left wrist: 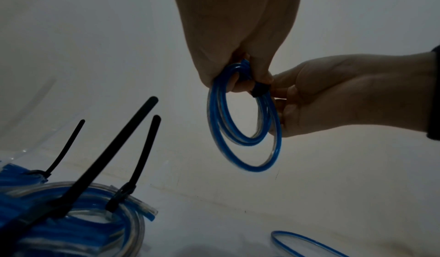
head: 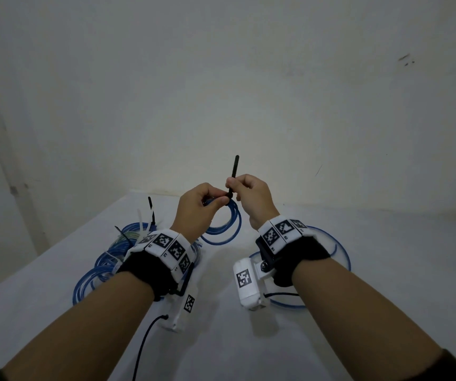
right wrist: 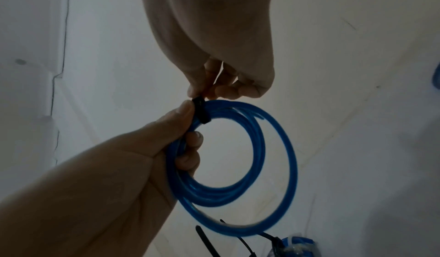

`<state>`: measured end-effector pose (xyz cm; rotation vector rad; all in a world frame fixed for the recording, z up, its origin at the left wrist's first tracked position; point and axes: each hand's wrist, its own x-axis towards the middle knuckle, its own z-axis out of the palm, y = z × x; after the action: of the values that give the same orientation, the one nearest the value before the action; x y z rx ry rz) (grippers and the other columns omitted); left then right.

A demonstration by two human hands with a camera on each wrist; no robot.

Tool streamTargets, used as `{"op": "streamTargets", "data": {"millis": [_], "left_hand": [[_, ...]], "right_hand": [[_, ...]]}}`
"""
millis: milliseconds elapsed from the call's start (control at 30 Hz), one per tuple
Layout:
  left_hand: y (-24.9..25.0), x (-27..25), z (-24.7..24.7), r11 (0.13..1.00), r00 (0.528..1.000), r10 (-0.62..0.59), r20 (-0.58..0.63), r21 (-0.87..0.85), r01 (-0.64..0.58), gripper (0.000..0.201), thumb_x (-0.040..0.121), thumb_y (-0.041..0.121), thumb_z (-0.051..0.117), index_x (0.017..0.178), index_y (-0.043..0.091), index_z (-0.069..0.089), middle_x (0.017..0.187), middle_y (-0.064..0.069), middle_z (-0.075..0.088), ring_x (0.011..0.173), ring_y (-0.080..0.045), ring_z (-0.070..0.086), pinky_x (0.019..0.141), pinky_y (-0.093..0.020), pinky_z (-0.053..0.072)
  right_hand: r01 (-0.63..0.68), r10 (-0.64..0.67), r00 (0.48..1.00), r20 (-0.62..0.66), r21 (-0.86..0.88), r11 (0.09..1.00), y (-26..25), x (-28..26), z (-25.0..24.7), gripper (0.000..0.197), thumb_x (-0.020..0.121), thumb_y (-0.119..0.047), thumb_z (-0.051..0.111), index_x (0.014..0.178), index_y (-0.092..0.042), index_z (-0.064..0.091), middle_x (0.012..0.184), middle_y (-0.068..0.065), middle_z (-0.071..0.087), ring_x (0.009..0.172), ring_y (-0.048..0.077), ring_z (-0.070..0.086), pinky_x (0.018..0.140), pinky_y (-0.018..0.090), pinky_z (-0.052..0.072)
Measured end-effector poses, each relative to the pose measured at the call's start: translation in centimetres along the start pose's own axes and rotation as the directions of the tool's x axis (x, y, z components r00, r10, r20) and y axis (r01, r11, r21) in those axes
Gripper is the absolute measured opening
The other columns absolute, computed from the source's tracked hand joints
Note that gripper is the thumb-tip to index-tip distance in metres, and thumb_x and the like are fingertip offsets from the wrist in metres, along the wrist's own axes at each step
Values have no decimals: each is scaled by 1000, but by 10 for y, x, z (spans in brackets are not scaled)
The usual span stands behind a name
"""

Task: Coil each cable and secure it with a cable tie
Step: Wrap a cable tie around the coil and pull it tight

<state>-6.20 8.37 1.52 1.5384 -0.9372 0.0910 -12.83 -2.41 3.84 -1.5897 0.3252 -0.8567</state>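
Observation:
A small coil of blue cable (head: 228,226) hangs above the white table, held up by both hands. My left hand (head: 203,200) pinches the coil's top beside a black cable tie (head: 233,174) wrapped round it. My right hand (head: 244,191) grips the tie's tail, which sticks straight up above the fist. In the left wrist view the blue coil (left wrist: 245,129) hangs from my fingers, with the tie's head (left wrist: 259,90) at its top. In the right wrist view the tie's band (right wrist: 201,110) crosses the coil (right wrist: 238,167) next to my left thumb.
A heap of tied blue coils (head: 105,259) with black and white tie tails lies on the table (head: 221,339) at the left. A loose blue cable loop (head: 342,257) lies under my right wrist. A white wall (head: 221,92) stands close behind.

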Motion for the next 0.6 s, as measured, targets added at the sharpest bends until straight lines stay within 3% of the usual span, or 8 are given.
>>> {"op": "streamTargets", "data": {"millis": [100, 200, 300, 500, 600], "left_hand": [[4, 0, -1, 1000, 999, 20, 39, 17, -21, 12, 83, 10, 69, 77, 21, 65, 77, 5, 68, 69, -1, 60, 71, -19, 49], [5, -1, -3, 999, 996, 31, 88, 29, -33, 12, 83, 8, 68, 79, 19, 66, 82, 3, 70, 80, -11, 65, 77, -25, 52], [4, -3, -6, 997, 992, 53, 116, 48, -58, 14, 83, 6, 67, 78, 19, 65, 81, 8, 69, 79, -7, 65, 77, -22, 51], [3, 0, -12, 999, 998, 44, 55, 30, -46, 11, 87, 11, 63, 95, 19, 64, 89, 6, 69, 88, -7, 65, 82, -20, 51], [2, -1, -12, 998, 998, 23, 50, 53, -25, 14, 88, 12, 61, 100, 19, 65, 92, 5, 69, 92, -10, 65, 85, -23, 51]], "right_hand": [[-45, 44, 999, -25, -15, 999, 1, 4, -1, 22, 90, -12, 59, 69, -8, 58, 70, -1, 58, 59, 5, 47, 55, 13, 41], [-93, 93, 995, -42, -10, 996, 1, 7, 2, 26, 89, -8, 60, 63, -10, 55, 69, 1, 59, 63, 8, 51, 62, 19, 43], [-128, 128, 990, -53, -2, 992, 2, 8, 5, 29, 87, -4, 60, 60, -10, 55, 72, 1, 60, 68, 8, 55, 70, 24, 46], [-104, 105, 994, 9, -39, 994, -3, 6, 8, 25, 88, -16, 62, 64, -12, 57, 66, 2, 56, 51, 10, 44, 44, 13, 37], [-134, 134, 990, 31, 0, 991, -2, 6, 11, 17, 87, -13, 63, 71, -8, 63, 67, 4, 59, 53, 10, 49, 56, 21, 51]]}}
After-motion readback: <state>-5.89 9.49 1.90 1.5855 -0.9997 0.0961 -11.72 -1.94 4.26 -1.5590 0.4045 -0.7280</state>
